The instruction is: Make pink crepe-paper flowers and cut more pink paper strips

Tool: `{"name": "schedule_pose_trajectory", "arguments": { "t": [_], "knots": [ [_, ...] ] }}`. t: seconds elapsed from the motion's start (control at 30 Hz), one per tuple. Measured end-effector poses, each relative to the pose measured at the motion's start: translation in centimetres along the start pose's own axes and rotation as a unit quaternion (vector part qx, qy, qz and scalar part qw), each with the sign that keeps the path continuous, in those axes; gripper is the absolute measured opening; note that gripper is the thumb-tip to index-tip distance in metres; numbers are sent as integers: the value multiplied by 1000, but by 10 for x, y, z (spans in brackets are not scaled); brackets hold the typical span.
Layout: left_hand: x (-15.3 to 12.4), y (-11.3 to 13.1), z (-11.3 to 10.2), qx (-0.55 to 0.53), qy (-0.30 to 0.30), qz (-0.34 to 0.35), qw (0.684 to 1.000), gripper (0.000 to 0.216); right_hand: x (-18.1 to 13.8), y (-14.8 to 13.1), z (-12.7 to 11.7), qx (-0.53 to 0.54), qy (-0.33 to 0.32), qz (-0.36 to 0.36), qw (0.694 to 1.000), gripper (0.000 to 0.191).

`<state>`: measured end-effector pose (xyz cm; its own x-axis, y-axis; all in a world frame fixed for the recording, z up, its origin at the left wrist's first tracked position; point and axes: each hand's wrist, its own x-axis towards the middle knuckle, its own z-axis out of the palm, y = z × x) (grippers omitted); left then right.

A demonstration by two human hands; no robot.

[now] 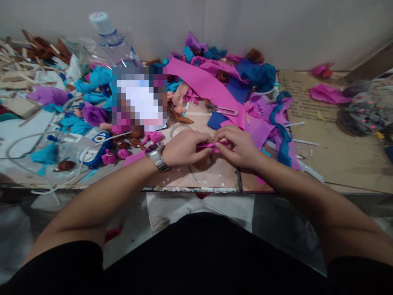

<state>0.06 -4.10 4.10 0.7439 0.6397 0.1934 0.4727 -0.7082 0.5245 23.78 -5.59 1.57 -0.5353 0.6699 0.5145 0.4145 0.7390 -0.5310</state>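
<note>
My left hand (184, 147) and my right hand (238, 148) meet over the near part of the worktable (199, 176). Both pinch a narrow strip of pink crepe paper (212, 145) that runs between their fingertips, folded or rolled thin. A metal wristwatch (157, 157) is on my left wrist. A wide band of the same pink paper (208, 86) lies just beyond the hands, with a pair of scissors (221, 109) beside it.
Heaps of blue, purple and pink paper scraps cover the back of the table. A plastic water bottle (114, 41) stands at the back left. White cable (46, 143) loops at left. Small rolled paper buds (123, 153) lie near my left wrist. Cardboard (331, 139) lies at right.
</note>
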Motion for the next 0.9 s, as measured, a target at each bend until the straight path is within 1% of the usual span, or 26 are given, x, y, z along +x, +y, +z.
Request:
{"name": "schedule_pose_trajectory", "arguments": {
  "t": [0.2,0.33,0.5,0.6,0.73,0.83,0.9],
  "knots": [
    [-1,4,-5,-111,-14,-15,994,40,-1,1,0,-20,-2,-16,1000,8],
    [-1,2,-3,-121,-6,-8,993,38,-1,-2,-1,-9,-4,-5,1000,7],
    [-1,1,2,-35,32,47,998,37,0,-6,-1,53,-25,48,997,8],
    [-1,0,6,15,52,66,996,33,0,-6,0,79,-29,86,993,7],
    [-1,-5,9,75,60,57,994,30,0,-5,-1,80,-11,94,992,8],
    [-1,-9,10,94,47,42,994,31,0,-3,-1,64,-4,82,995,11],
    [-1,-10,11,97,43,36,994,30,0,-2,0,58,-6,80,995,9]
  ]
}}
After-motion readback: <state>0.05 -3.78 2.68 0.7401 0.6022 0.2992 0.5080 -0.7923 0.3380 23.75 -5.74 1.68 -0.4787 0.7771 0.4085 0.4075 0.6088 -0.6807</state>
